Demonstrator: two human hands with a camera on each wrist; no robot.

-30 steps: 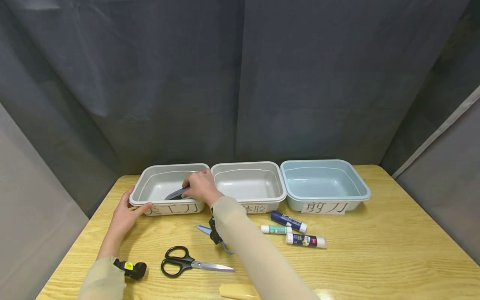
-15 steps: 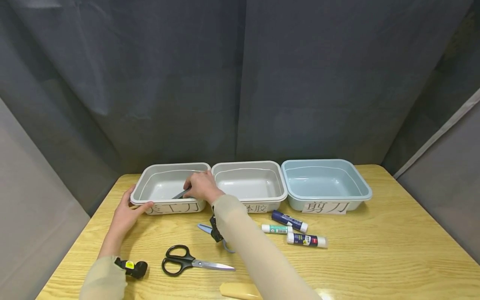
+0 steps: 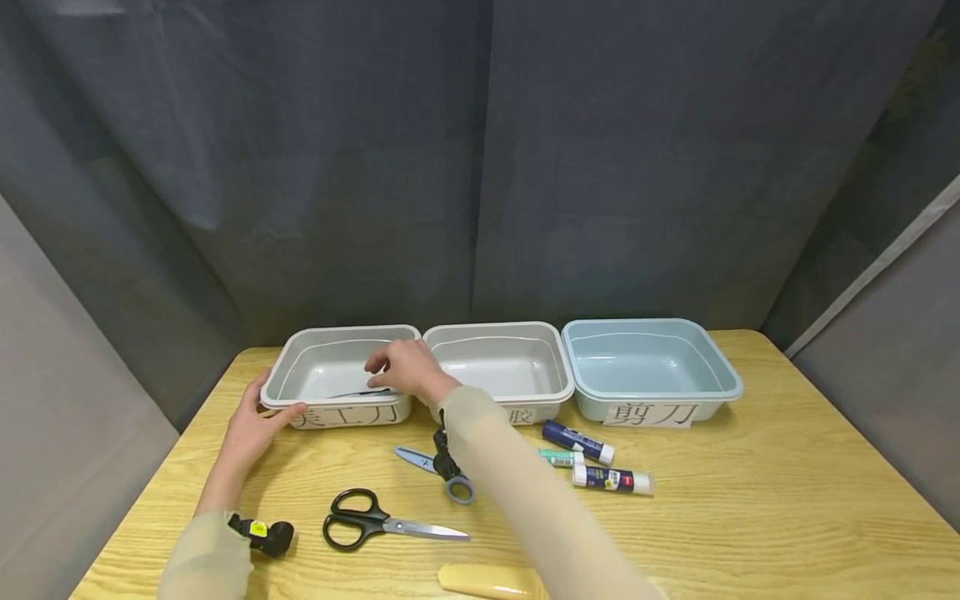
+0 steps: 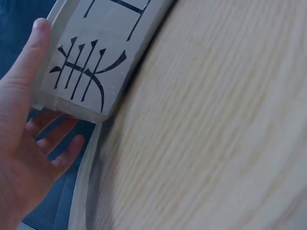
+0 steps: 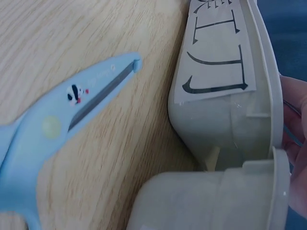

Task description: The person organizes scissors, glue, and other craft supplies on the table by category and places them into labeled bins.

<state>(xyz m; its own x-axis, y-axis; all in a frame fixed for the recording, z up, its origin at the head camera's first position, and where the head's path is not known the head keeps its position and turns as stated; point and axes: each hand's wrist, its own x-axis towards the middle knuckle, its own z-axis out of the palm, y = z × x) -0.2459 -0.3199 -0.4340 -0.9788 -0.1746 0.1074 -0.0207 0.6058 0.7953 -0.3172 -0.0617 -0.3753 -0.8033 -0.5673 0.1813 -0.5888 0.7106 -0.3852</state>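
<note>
My left hand (image 3: 253, 425) grips the left corner of the grey plastic bin (image 3: 303, 354) at the left, thumb over the front rim and fingers behind the side. In the left wrist view the thumb lies along the rim of this bin (image 4: 48, 91). My right hand (image 3: 408, 371) is over the bin's right end, thumb and fingertips apart. Just below them a slim dark utility knife (image 3: 360, 393) lies inside, mostly hidden by the front wall. In the right wrist view only part of the right hand (image 5: 296, 100) shows behind the rim.
A second grey bin (image 3: 495, 336) and a blue bin (image 3: 652, 395) continue the row. On the table lie black-handled scissors (image 3: 367, 521), light-blue scissors (image 3: 415, 457), a yellow object (image 3: 487, 580) and several glue sticks (image 3: 577, 442), one partly behind the right sleeve.
My right thumb and fingers have spread and let go of the utility knife, which has gone down into the left bin. The right forearm has shifted slightly right; the left hand holds still.
</note>
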